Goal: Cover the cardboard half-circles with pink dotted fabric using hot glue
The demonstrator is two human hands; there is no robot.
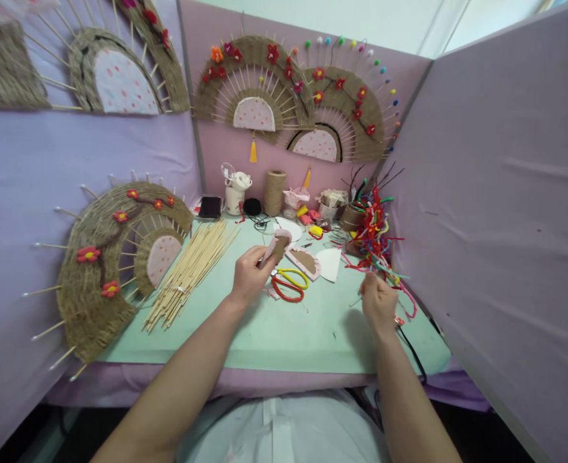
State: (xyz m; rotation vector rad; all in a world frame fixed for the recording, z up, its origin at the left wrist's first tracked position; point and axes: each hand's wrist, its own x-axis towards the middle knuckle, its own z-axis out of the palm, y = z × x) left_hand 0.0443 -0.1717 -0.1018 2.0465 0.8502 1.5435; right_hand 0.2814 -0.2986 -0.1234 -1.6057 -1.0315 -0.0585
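My left hand [251, 276] is closed around a half-round cardboard piece [278, 247] edged with pale pink cloth, held tilted above the table. Just right of it lies a second cardboard half-round [305, 262] with cloth folded over its rim. Scissors [294, 297] with red and yellow handles rest below these pieces. Over the table's right side, my right hand [379, 301] is closed, fingers curled in; what it holds, if anything, is hidden. Beside it are a bunch of coloured pipe cleaners [375, 225] and a black cord [412, 350]. A white paper shape [330, 264] lies between the hands.
Thin wooden sticks [187, 276] lie bundled at left, beside a twine fan [95, 270] with red flowers. Along the back stand a white jug [236, 193], a twine spool [274, 193] and a pot [352, 217]. More fans [255, 71] hang on the cloth walls [496, 193] enclosing the table.
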